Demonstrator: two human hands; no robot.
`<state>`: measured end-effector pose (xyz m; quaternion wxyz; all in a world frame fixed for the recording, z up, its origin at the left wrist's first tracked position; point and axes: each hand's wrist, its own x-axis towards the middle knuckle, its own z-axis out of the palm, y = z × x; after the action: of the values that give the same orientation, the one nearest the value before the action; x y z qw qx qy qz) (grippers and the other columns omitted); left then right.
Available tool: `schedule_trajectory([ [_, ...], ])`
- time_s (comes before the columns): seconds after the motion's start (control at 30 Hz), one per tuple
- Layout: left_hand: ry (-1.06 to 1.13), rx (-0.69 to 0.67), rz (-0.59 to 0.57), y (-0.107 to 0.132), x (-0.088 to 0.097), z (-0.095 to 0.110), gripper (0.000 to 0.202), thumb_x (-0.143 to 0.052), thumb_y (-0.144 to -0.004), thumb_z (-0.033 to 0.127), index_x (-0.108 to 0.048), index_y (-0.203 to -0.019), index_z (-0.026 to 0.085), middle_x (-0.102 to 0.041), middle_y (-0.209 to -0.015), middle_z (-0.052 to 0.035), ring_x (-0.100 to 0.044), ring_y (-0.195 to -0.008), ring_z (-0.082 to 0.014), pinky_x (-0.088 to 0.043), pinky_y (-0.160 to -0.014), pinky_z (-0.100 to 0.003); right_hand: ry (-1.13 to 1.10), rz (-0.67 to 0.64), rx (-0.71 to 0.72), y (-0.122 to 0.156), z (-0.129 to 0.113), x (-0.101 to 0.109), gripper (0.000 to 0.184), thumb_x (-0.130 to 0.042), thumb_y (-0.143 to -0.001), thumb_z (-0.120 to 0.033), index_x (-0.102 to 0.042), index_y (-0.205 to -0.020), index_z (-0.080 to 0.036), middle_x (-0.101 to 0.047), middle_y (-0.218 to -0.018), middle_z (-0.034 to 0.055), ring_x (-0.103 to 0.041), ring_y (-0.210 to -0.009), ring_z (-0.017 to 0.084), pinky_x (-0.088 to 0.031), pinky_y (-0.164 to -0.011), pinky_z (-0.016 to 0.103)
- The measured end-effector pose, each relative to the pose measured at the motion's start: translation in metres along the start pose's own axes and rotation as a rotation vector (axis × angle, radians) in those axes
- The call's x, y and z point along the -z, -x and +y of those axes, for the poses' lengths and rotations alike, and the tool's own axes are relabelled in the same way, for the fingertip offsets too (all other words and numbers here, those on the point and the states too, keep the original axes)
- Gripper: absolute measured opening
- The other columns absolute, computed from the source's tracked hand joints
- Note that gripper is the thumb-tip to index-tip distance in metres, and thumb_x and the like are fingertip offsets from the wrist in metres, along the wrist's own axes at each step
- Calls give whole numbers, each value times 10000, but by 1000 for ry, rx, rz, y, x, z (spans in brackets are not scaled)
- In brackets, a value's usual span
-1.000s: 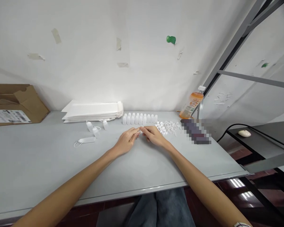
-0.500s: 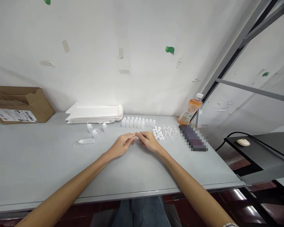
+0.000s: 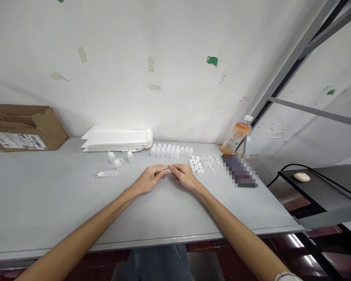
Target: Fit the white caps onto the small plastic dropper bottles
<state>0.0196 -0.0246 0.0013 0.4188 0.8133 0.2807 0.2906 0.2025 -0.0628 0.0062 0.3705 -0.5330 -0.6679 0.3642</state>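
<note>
So, a small white plastic piece (image 3: 167, 171) sits almost hidden between the fingertips of the left hand (image 3: 149, 179) and the right hand (image 3: 184, 176). Both hands curl nearly closed and meet around it, just above the pale grey counter (image 3: 52, 199), so its exact shape cannot be made out. Just ahead stand a tight row of white plastic bottles (image 3: 171, 152), a heap of small white caps (image 3: 195, 164) and a tangle of thin white loops (image 3: 212, 164). Further left lie two loose white bottles (image 3: 117, 160) and a flat white strap (image 3: 105, 174). A dark rectangular object (image 3: 239, 170) is blurred beyond recognition, just below a clear drink bottle (image 3: 236, 134) of orange liquid.
</note>
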Motion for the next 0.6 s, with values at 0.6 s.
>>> schedule_trajectory([
  [0.6, 21, 59, 42, 1, 0, -6, 429, -451, -928, 454, -678, -1179, 192, -608, -800, -38, -504, -714, -147, -398, -597, -241, 28, -22, 44, 0, -4, 3, 360, -447, -914, -429, -469, -643, -192, -427, -498, -43, -395, -493, 110, -302, -520, 252],
])
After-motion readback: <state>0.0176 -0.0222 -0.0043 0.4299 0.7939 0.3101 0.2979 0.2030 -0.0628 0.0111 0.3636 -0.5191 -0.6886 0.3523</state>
